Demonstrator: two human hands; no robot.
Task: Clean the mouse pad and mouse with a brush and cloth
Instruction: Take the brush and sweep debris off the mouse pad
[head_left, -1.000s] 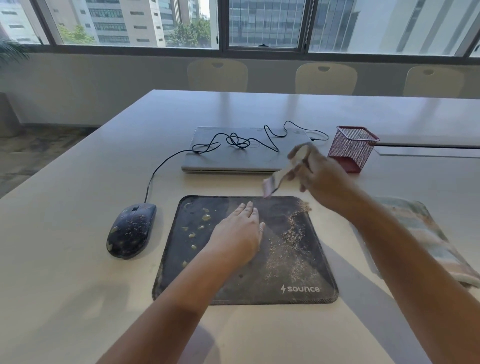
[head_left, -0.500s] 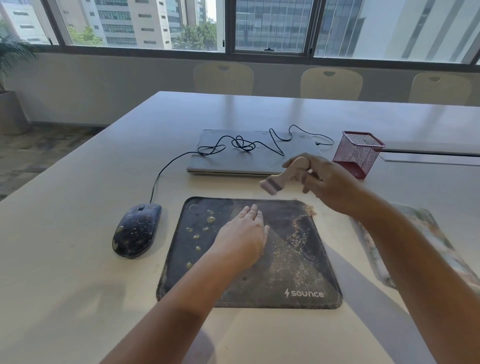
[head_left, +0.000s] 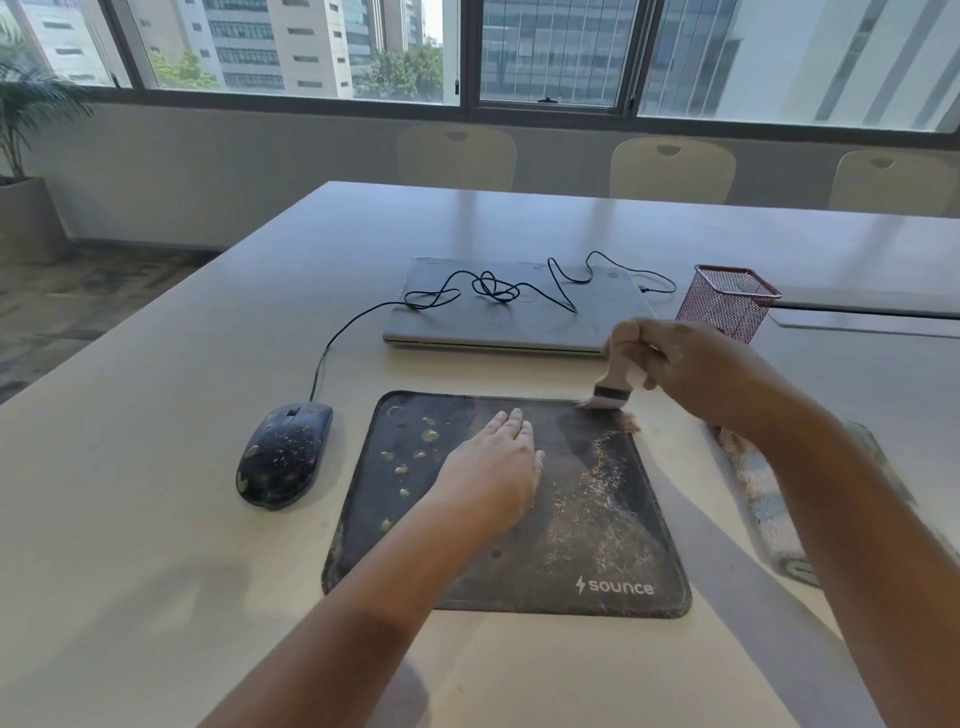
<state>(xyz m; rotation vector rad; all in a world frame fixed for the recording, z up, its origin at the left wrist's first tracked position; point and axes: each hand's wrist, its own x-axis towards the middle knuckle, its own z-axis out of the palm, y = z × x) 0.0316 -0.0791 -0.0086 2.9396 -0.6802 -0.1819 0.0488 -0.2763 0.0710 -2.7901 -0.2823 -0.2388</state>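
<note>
So the brush (head_left: 612, 382) in the right hand (head_left: 698, 371) just dropped from mid-air onto the mouse pad's (head_left: 506, 519) far-right corner, left hand (head_left: 496, 462) flat pinning it, so sweeping's underway; mouse (head_left: 284, 453) untouched.

The left hand (head_left: 496, 460) lies flat, fingers straight, on the black mouse pad (head_left: 506, 506), which is strewn with crumbs and pale spots. The right hand (head_left: 693, 371) grips a wooden brush (head_left: 613, 371), its bristles touching the pad's far right corner. A dirty mouse (head_left: 284, 453) sits on the counter (head_left: 156, 519) just left of the pad, and a cloth (head_left: 763, 499) lies to its right.
</note>
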